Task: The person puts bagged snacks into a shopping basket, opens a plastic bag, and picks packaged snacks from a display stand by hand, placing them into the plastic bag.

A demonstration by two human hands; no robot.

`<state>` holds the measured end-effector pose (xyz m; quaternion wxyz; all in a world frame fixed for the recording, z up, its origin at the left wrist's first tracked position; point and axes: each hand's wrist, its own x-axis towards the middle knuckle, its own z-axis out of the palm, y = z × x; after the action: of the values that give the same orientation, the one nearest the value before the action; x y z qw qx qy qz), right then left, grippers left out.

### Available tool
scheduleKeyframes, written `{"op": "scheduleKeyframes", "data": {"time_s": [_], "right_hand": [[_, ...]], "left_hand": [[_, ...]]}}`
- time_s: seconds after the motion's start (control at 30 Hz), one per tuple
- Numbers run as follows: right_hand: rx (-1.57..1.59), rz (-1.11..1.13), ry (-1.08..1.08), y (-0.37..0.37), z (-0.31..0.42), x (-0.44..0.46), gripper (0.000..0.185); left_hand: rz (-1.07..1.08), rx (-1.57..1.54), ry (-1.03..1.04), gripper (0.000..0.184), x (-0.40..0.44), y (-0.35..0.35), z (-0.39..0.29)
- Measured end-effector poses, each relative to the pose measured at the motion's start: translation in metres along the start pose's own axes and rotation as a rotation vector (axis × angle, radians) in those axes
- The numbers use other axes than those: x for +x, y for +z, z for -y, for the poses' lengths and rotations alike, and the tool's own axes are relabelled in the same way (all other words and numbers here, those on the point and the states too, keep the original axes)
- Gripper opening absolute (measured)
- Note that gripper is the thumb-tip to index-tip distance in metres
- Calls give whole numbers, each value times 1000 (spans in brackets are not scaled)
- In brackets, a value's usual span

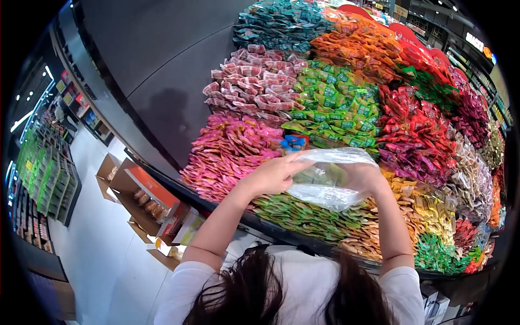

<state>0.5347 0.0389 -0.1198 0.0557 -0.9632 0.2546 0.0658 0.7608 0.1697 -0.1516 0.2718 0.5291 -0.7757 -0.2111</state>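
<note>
A clear plastic bag point(330, 189) is stretched between my two hands over the packet display, its mouth spread wide. My left hand point(279, 173) grips the bag's left edge. On the other side, my right hand point(362, 176) is partly inside the bag, behind the clear film, holding its right edge. Green packets point(309, 216) lie just below the bag, pink packets point(233, 154) to its left and bright green packets point(336, 105) beyond it. A small blue packet point(294, 143) lies near my left hand.
Red packets point(414, 116), orange packets point(357, 43) and teal packets point(279, 24) fill the display's far and right parts. Open cardboard boxes point(130, 187) stand on the floor at the left. Farther left is a shelf of green goods point(46, 168).
</note>
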Motion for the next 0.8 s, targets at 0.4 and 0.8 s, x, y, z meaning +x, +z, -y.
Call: {"op": "scheduleKeyframes", "data": {"time_s": [0.4, 0.8], "right_hand": [[54, 164, -311, -1, 75, 66, 96], [576, -114, -363, -7, 71, 116, 36]], "left_hand": [[-197, 77, -224, 86, -21, -58, 56], [-394, -42, 82, 42, -20, -69, 75]]}}
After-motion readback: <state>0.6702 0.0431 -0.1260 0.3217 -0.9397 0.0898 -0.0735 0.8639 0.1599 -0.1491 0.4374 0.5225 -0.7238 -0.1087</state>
